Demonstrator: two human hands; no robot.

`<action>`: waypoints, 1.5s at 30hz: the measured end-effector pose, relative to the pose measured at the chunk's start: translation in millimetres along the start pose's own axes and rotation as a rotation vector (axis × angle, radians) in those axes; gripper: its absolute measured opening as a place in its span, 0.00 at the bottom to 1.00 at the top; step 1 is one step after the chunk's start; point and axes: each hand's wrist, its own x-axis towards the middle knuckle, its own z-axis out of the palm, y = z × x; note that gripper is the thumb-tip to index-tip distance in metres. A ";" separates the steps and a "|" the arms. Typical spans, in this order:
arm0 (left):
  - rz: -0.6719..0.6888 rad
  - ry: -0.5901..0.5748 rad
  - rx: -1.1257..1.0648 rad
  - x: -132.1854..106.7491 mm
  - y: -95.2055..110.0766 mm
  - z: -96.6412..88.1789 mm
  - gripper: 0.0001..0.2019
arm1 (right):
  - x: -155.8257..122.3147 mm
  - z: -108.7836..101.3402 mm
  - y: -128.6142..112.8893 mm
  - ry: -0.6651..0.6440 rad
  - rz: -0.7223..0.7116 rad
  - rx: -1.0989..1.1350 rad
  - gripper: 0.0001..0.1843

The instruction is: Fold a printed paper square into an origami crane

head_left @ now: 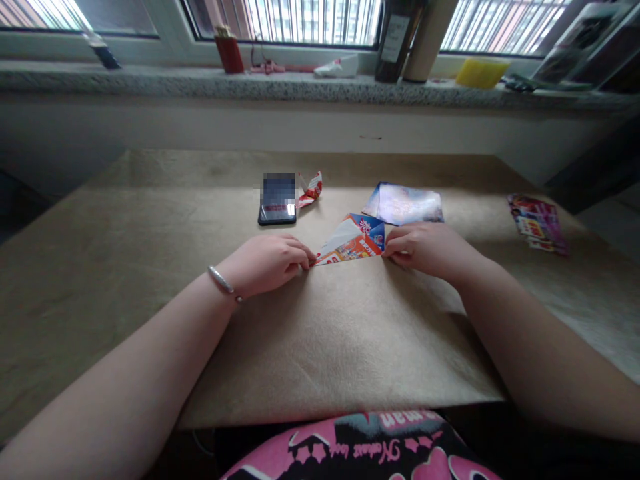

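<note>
A folded colourful paper [353, 241], printed orange, blue and white, lies in a triangle shape on the tan table cover [320, 333]. My left hand [267, 261], with a silver bracelet on the wrist, pinches the paper's left tip with curled fingers. On the other side, my right hand [425, 248] presses closed fingers on its right corner. Both forearms rest on the table.
A black phone [277, 199] lies behind my left hand, with a small red-and-white folded paper [310, 190] beside it. A bluish sheet [405, 203] sits behind the triangle. Printed paper [537, 223] lies at the far right. Bottles and containers stand on the windowsill [300, 83].
</note>
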 end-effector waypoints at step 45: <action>0.054 0.089 -0.251 8.9 11.8 17.5 0.10 | 20.7 31.1 -21.2 0.223 0.212 0.248 0.16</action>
